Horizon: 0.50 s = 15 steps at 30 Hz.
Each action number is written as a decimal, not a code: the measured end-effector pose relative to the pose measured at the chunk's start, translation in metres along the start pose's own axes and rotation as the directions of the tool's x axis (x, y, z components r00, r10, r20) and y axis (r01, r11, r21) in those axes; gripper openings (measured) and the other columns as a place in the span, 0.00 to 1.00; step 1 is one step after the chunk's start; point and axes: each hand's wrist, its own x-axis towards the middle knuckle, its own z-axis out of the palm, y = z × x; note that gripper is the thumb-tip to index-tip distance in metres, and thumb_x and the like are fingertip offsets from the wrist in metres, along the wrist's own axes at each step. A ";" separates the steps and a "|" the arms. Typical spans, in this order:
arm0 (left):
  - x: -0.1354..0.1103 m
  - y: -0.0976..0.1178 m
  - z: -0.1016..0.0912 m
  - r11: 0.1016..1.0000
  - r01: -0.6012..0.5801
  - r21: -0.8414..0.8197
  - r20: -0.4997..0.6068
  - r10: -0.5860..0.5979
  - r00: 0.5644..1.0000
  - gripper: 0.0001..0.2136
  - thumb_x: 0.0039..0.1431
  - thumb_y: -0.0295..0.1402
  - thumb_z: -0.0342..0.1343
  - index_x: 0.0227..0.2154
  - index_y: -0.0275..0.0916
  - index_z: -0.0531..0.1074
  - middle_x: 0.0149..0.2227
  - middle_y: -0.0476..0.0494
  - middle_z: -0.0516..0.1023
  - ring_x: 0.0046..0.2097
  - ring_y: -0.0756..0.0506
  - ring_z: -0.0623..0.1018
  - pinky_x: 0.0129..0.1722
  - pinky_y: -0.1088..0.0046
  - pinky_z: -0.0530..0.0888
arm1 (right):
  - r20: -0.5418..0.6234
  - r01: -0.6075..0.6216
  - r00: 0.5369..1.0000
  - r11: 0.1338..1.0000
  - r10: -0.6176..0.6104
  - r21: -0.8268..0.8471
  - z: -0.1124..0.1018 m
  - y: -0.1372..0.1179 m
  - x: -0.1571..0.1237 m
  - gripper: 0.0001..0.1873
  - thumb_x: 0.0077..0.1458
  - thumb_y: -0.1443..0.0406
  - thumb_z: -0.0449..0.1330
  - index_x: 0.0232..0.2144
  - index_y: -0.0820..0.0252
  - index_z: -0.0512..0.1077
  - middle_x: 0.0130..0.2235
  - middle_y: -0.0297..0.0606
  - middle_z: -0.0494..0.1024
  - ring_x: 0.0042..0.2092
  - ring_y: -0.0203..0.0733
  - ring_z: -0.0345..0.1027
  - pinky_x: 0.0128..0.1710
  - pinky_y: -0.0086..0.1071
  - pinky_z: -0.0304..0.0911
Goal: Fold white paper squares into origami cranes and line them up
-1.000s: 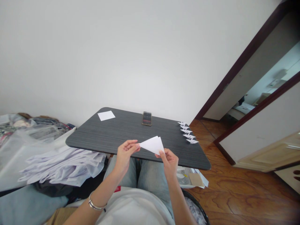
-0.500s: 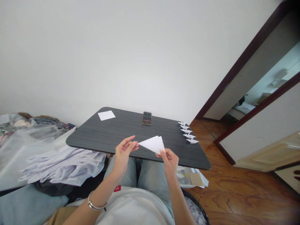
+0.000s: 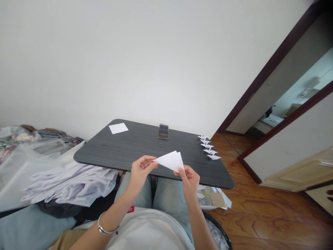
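I hold a white paper folded into a triangle point(image 3: 171, 160) in the air over the near edge of a dark grey table point(image 3: 125, 147). My left hand point(image 3: 141, 170) pinches the triangle's left tip between thumb and fingers. My right hand point(image 3: 190, 177) pinches its lower right corner. A silver bracelet sits on my left wrist.
A white paper square point(image 3: 118, 128) lies at the table's far left, a phone point(image 3: 163, 132) stands at the far middle, and several small folded paper pieces point(image 3: 208, 147) line the right edge. Crumpled white sheets point(image 3: 70, 182) pile at my left. A doorway point(image 3: 286, 111) opens at right.
My left fingers opened off the triangle's tip half a second ago and have closed on it again. The paper shifted slightly right.
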 end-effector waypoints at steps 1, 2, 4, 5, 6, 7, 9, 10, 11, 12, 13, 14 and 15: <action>-0.001 0.001 0.001 1.000 0.001 -0.004 -0.004 -0.001 1.000 0.10 0.38 0.29 0.64 0.27 0.32 0.73 0.25 0.47 0.77 0.28 0.51 0.76 0.32 0.76 0.74 | 0.001 0.005 1.000 1.000 -0.005 0.001 0.000 0.000 0.000 0.10 0.46 0.61 0.60 0.20 0.62 0.69 0.21 0.34 0.72 0.23 0.37 0.68 0.25 0.29 0.65; -0.001 0.002 0.002 1.000 0.003 -0.007 -0.010 -0.003 1.000 0.10 0.38 0.29 0.64 0.26 0.33 0.73 0.25 0.47 0.77 0.28 0.51 0.76 0.31 0.76 0.74 | 0.001 0.007 1.000 1.000 -0.007 0.000 0.000 -0.001 0.000 0.10 0.47 0.61 0.60 0.20 0.62 0.69 0.21 0.34 0.72 0.23 0.36 0.68 0.25 0.28 0.65; -0.003 0.005 0.004 1.000 0.003 -0.007 -0.026 -0.003 1.000 0.09 0.39 0.30 0.64 0.25 0.33 0.73 0.24 0.47 0.77 0.27 0.51 0.75 0.31 0.75 0.74 | 0.005 0.010 1.000 1.000 -0.010 0.001 0.000 -0.002 -0.001 0.10 0.47 0.62 0.60 0.20 0.62 0.69 0.21 0.34 0.72 0.23 0.36 0.67 0.25 0.28 0.64; -0.003 0.006 0.004 1.000 0.002 -0.004 -0.035 -0.002 0.999 0.09 0.39 0.30 0.63 0.25 0.32 0.72 0.24 0.47 0.77 0.26 0.51 0.75 0.31 0.75 0.74 | 0.008 0.013 1.000 1.000 -0.013 0.003 0.000 -0.002 -0.001 0.10 0.47 0.62 0.60 0.20 0.62 0.69 0.21 0.34 0.72 0.23 0.36 0.67 0.25 0.28 0.64; -0.004 0.006 0.005 1.000 -0.001 0.002 -0.044 0.001 0.999 0.09 0.39 0.30 0.63 0.24 0.32 0.72 0.24 0.47 0.76 0.26 0.51 0.75 0.31 0.74 0.74 | 0.010 0.017 1.000 1.000 -0.017 0.004 0.000 -0.002 -0.001 0.10 0.47 0.62 0.59 0.20 0.62 0.69 0.21 0.34 0.72 0.23 0.36 0.67 0.25 0.28 0.64; -0.004 0.007 0.005 1.000 -0.006 0.009 -0.053 0.006 0.999 0.08 0.39 0.30 0.63 0.24 0.32 0.72 0.23 0.48 0.76 0.26 0.51 0.75 0.31 0.74 0.74 | 0.013 0.022 1.000 1.000 -0.022 0.006 0.000 -0.002 -0.001 0.10 0.47 0.62 0.59 0.19 0.62 0.69 0.20 0.34 0.72 0.23 0.36 0.67 0.24 0.28 0.64; -0.005 0.007 0.005 1.000 -0.020 0.023 -0.062 0.021 0.998 0.08 0.39 0.30 0.63 0.24 0.32 0.72 0.23 0.48 0.76 0.26 0.51 0.75 0.32 0.75 0.74 | 0.014 0.035 0.999 0.999 -0.035 0.013 0.001 -0.002 -0.001 0.11 0.47 0.62 0.59 0.19 0.63 0.69 0.20 0.33 0.72 0.23 0.36 0.67 0.24 0.28 0.64; -0.005 0.007 0.005 0.999 -0.028 0.029 -0.064 0.030 0.997 0.08 0.40 0.30 0.63 0.25 0.32 0.72 0.23 0.48 0.76 0.26 0.51 0.75 0.32 0.75 0.74 | 0.012 0.038 0.999 0.999 -0.038 0.017 0.001 -0.001 -0.001 0.11 0.47 0.62 0.59 0.19 0.63 0.69 0.19 0.33 0.72 0.23 0.35 0.66 0.24 0.27 0.63; -0.005 0.007 0.005 0.999 -0.038 0.034 -0.065 0.040 0.997 0.08 0.40 0.30 0.62 0.26 0.32 0.72 0.24 0.48 0.76 0.26 0.51 0.75 0.32 0.75 0.74 | 0.011 0.037 0.999 0.999 -0.037 0.022 0.000 -0.001 -0.002 0.10 0.47 0.63 0.60 0.19 0.63 0.69 0.20 0.33 0.72 0.23 0.35 0.66 0.24 0.27 0.63; -0.005 0.006 0.004 0.998 -0.052 0.039 -0.063 0.054 0.997 0.09 0.41 0.30 0.62 0.27 0.32 0.71 0.24 0.48 0.76 0.26 0.51 0.76 0.32 0.75 0.74 | 0.013 0.033 0.999 0.999 -0.033 0.026 0.000 -0.001 -0.002 0.10 0.47 0.63 0.60 0.19 0.63 0.70 0.20 0.33 0.72 0.23 0.35 0.67 0.24 0.27 0.63; -0.005 0.005 0.004 0.997 -0.070 0.045 -0.061 0.073 0.995 0.09 0.42 0.29 0.62 0.28 0.32 0.71 0.23 0.49 0.76 0.26 0.51 0.76 0.32 0.76 0.74 | 0.018 0.025 1.000 0.999 -0.025 0.030 0.000 -0.001 -0.002 0.10 0.47 0.63 0.60 0.20 0.63 0.70 0.20 0.33 0.72 0.23 0.35 0.67 0.25 0.27 0.63; -0.005 0.004 0.003 0.994 -0.091 0.053 -0.060 0.094 0.994 0.09 0.42 0.29 0.61 0.29 0.33 0.71 0.23 0.50 0.75 0.26 0.51 0.76 0.33 0.76 0.73 | 0.025 0.013 1.000 0.999 -0.014 0.030 0.000 0.000 -0.002 0.09 0.47 0.63 0.60 0.20 0.63 0.70 0.21 0.33 0.73 0.24 0.35 0.67 0.25 0.27 0.64; -0.005 0.003 0.003 0.992 -0.113 0.063 -0.059 0.117 0.991 0.10 0.43 0.29 0.61 0.30 0.33 0.70 0.22 0.51 0.75 0.26 0.51 0.76 0.33 0.76 0.73 | 0.032 0.001 0.999 1.000 -0.001 0.030 -0.001 0.000 -0.002 0.09 0.47 0.63 0.60 0.20 0.63 0.70 0.21 0.33 0.73 0.24 0.35 0.67 0.26 0.27 0.64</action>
